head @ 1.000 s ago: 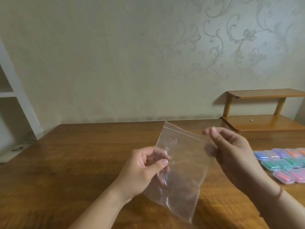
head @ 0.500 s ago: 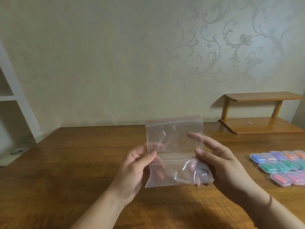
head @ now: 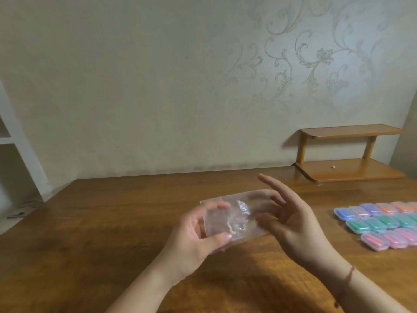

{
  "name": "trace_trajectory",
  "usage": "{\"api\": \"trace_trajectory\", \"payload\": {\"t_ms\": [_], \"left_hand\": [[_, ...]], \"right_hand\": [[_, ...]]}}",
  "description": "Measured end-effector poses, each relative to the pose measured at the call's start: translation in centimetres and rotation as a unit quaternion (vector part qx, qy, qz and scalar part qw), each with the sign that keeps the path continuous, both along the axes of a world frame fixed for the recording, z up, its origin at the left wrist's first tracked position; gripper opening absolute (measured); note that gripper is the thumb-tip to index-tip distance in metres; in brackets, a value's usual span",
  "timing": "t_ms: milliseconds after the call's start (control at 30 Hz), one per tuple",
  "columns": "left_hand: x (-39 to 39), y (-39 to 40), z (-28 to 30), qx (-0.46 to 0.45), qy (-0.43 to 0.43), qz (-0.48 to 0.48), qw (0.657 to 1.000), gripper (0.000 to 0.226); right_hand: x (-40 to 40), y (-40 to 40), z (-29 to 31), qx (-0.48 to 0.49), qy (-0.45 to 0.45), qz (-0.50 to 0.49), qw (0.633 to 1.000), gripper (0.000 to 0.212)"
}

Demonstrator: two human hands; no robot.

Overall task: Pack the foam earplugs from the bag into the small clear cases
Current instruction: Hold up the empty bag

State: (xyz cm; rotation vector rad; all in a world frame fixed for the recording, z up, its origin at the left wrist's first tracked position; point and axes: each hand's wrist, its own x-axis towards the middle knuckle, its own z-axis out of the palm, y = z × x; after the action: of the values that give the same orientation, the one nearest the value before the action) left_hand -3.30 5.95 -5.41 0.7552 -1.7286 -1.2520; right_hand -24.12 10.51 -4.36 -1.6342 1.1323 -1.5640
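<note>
Between both hands (head: 196,231) (head: 291,222), bag (head: 237,218) lies folded, long axis left-right.

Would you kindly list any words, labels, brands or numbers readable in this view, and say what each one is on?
None can be read.
Clear bag, held in the left hand: no print visible.
Small cases on the table: no label visible.
Wall: only a floral pattern, no text.

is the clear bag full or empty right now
Empty, as far as it shows: the clear bag in the left hand looks flat and see-through, with no earplugs visible. The cases already hold coloured pieces.
</note>
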Motion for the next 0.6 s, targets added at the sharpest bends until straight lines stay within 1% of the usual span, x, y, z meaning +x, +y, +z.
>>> {"api": "trace_trajectory", "payload": {"t_ms": [33, 100, 133, 167, 200, 233, 267, 300, 367, 433, 500, 567, 600], "left_hand": [[-0.1, 0.1, -0.2, -0.02, -0.017, 0.012, 1.0, 0.043], [-0.3, 0.2, -0.5, -0.047, -0.041, 0.03, 0.998, 0.038], [-0.4, 0.3, -0.5, -0.054, -0.053, 0.034, 0.997, 0.041], [-0.5, 0.5, -0.5, -0.059, -0.061, 0.031, 0.996, 0.048], [-0.6, 0.7, -0.4, -0.068, -0.059, 0.027, 0.996, 0.056], [-0.8, 1.1, -0.3, -0.081, -0.049, 0.031, 0.995, 0.062], [-1.2, 1.5, 0.0, -0.107, -0.035, 0.046, 0.993, 0.066], [-1.8, 1.9, 0.3, -0.144, -0.021, 0.064, 0.987, 0.066], [-3.8, 3.0, 1.4, -0.22, 0.016, 0.071, 0.973, 0.057], [-7.0, 5.1, 2.9, -0.26, 0.057, 0.025, 0.964, 0.045], [-10.9, 8.4, 4.0, -0.262, 0.107, -0.039, 0.958, 0.039], [-15.0, 13.3, 4.4, -0.194, 0.158, -0.131, 0.959, 0.038], [-16.9, 16.2, 4.3, -0.15, 0.174, -0.18, 0.956, 0.037]], "right_hand": [[-0.1, -0.1, -0.1, 0.0, -0.01, 0.004, 1.0, 0.079], [-0.5, 0.0, -0.1, 0.061, -0.021, 0.016, 0.998, 0.082], [-0.7, 0.1, 0.0, 0.092, 0.001, 0.016, 0.996, 0.077], [-1.0, 0.0, -0.1, 0.107, 0.047, 0.006, 0.993, 0.069], [-1.3, 0.1, -0.1, 0.111, 0.094, -0.013, 0.989, 0.059], [-1.6, 0.1, 0.0, 0.107, 0.119, -0.038, 0.986, 0.051], [-2.0, 0.4, 0.3, 0.101, 0.114, -0.068, 0.986, 0.044], [-2.6, 0.8, 0.6, 0.09, 0.089, -0.095, 0.987, 0.037], [-4.0, 2.6, 1.7, 0.054, 0.034, -0.14, 0.988, 0.024], [-6.0, 5.7, 2.9, 0.017, -0.014, -0.193, 0.981, 0.016], [-8.1, 10.2, 4.1, -0.039, -0.051, -0.263, 0.963, 0.012], [-10.1, 15.8, 5.1, -0.099, -0.079, -0.347, 0.929, 0.01], [-11.0, 19.0, 5.5, -0.12, -0.1, -0.391, 0.907, 0.014]]}}
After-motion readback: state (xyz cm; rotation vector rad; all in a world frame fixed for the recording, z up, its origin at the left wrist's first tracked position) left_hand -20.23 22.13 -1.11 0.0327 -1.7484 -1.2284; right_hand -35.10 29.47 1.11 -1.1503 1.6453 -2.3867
